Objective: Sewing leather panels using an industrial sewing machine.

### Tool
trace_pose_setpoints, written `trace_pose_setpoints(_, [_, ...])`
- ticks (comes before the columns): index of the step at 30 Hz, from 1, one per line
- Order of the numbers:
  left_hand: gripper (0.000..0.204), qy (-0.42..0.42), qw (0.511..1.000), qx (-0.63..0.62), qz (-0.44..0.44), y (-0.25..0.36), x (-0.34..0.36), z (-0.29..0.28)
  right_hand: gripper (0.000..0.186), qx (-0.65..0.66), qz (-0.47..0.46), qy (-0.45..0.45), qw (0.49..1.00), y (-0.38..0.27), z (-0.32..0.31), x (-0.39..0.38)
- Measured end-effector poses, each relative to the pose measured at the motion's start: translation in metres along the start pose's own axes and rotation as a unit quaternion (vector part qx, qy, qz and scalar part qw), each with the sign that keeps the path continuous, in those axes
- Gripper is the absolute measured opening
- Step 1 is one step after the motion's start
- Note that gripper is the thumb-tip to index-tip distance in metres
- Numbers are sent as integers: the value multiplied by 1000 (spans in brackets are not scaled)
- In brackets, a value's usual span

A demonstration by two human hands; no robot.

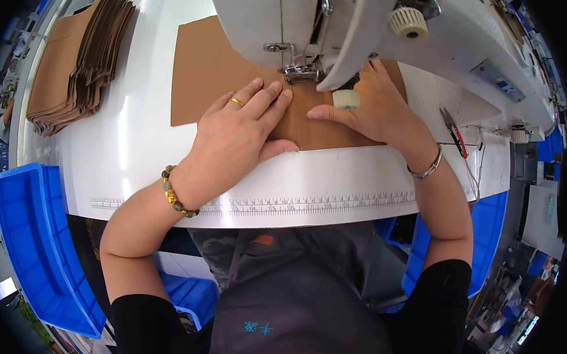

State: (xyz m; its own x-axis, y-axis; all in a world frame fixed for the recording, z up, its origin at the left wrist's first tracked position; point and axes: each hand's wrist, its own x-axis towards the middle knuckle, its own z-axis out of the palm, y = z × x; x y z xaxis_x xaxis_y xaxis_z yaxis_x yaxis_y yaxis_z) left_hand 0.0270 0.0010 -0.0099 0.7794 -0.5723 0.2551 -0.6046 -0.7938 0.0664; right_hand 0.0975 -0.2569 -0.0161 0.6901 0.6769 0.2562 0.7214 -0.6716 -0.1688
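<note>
A brown sheet of leather-like material lies flat on the white sewing table, with a seam or fold line running toward me from the presser foot. My left hand rests on the sheet left of that line, fingers stretched out and pointing at the presser foot. On the right side of the line, my right hand lies flat with its thumb spread toward the middle; its far fingers are partly behind the machine's lever and knob. The sewing machine head stands over the sheet's far middle.
A thick stack of brown pieces sits at the table's far left. Red-handled snips lie right of my right wrist. A ruler strip runs along the near edge. Blue bins stand below the table on both sides.
</note>
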Motion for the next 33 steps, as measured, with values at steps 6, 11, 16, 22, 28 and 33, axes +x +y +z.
trace_pose_setpoints(6, [76, -2, 1000, 1, -1, 0, 0, -2, 64, 41, 11, -4, 999, -8, 5, -5])
trace_pose_setpoints(11, [76, -6, 1000, 9, -4, -1, -1, -3, 48, 74, -47, 42, 995, -10, 8, -2])
trace_pose_setpoints(16, [74, -24, 1000, 5, -15, 4, -13, -6, 33, 218, 3, 43, 975, -10, -4, -1])
trace_pose_setpoints(22, [68, -52, 998, 12, -40, 28, -55, -23, 39, 14, 65, 30, 997, -11, -19, -3])
trace_pose_setpoints(28, [51, -50, 996, 77, 13, 24, -63, -28, 47, -20, 80, -18, 996, -13, -18, -7])
trace_pose_setpoints(33, [43, -47, 993, 95, 46, 25, -68, -32, 43, -32, 61, -8, 998, -16, -23, -7])
